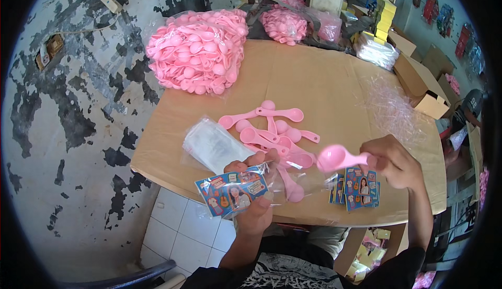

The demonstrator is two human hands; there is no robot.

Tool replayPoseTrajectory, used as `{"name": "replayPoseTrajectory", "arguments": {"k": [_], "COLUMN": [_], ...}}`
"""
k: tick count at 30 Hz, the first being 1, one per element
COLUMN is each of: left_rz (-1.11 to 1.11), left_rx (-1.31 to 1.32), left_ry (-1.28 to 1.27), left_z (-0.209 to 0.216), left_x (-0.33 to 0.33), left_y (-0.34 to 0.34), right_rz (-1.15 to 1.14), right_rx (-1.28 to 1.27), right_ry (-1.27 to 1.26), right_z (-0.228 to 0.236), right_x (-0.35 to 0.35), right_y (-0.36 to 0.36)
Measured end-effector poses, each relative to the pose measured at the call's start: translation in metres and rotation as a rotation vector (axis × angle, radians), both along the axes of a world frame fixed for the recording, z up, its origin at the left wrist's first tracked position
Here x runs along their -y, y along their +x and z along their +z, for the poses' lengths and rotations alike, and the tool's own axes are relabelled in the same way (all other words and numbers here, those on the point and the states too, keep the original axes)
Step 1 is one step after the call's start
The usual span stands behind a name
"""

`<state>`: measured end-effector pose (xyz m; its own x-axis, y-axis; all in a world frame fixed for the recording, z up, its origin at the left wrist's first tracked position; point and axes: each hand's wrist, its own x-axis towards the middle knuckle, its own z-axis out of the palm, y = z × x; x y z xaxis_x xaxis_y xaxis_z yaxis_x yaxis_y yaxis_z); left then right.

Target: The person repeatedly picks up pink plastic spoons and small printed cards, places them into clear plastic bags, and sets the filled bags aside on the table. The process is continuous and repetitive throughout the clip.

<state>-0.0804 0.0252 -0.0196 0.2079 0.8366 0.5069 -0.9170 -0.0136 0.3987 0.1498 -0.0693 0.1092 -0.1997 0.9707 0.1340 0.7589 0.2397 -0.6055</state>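
A person seated or standing at a brown-covered tabletop (324,80) works with both bare hands over a scatter of pink plastic scoops (256,135). The right hand (400,163) has its grip closed on the handle end of a single pink scoop (334,158), raised with its round bowl toward the left. The left hand (254,218), its grip pinched between thumb and fingers, holds a blue printed card (230,193) together with clear plastic film; whether the card lies inside the film cannot be told. One more scoop (294,191) shows just right of that hand, in or behind the film.

Near the right hand, a small stack of matching blue cards (362,195) lies by the tabletop's near edge. A stack of clear plastic bags (212,142) rests left of the scattered scoops. At the far left stands a large clear sack of pink scoops (198,54); a smaller sack (285,25) sits farther back. Yellow boxes (384,20) rise at the far right, near an open cardboard box (421,85).
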Motion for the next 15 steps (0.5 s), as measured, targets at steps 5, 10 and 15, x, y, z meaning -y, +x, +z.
{"name": "replayPoseTrajectory", "arguments": {"k": [5, 10, 15], "left_rz": [-0.111, -0.205, -0.510], "left_rx": [0.046, 0.007, 0.246], "left_ry": [-0.045, 0.028, -0.332], "left_z": [0.002, 0.000, 0.004], "left_x": [0.016, 0.030, 0.051], "left_y": [0.007, 0.024, 0.047], "right_rz": [0.076, 0.121, -0.036], "right_rx": [0.234, 0.290, -0.028], "right_ry": [0.016, -0.012, -0.006], "right_z": [0.021, 0.031, 0.029], "right_x": [0.008, 0.015, 0.016], "right_y": [-0.016, -0.024, -0.057]}}
